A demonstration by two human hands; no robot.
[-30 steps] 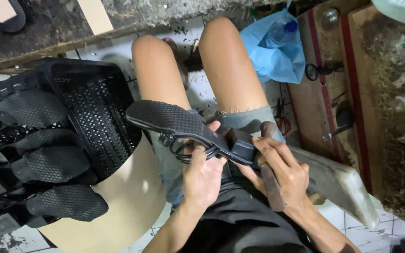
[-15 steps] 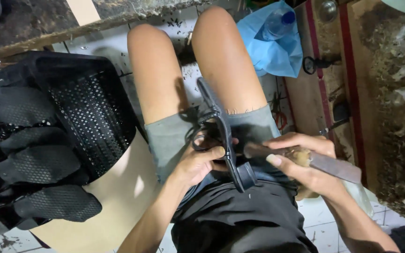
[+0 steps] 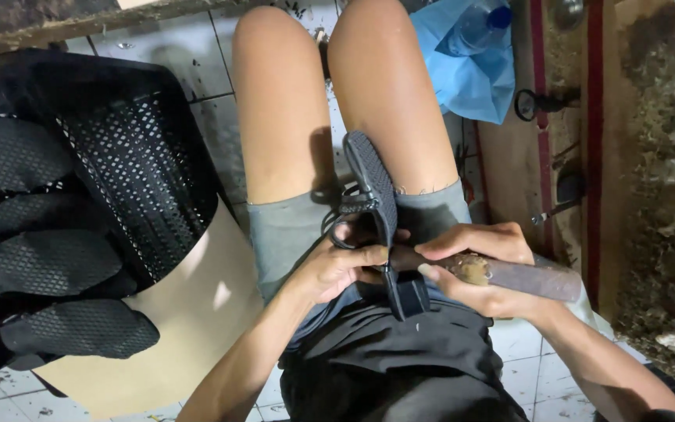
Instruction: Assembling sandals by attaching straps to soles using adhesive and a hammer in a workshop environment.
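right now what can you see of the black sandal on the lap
The black sandal looks like rubber, with a finely textured sole and thin looped straps. It stands on edge across the lap, toe toward the knees, heel at the waist. The left hand grips its straps; the right hand presses a worn brownish tool against its middle.

The floor (image 3: 197, 62) is pale tile, grimy and speckled with dirt. A rough wooden bench (image 3: 580, 156) with a red strip runs along one side, and a worn wooden beam (image 3: 80, 23) crosses the top. Light is dim.
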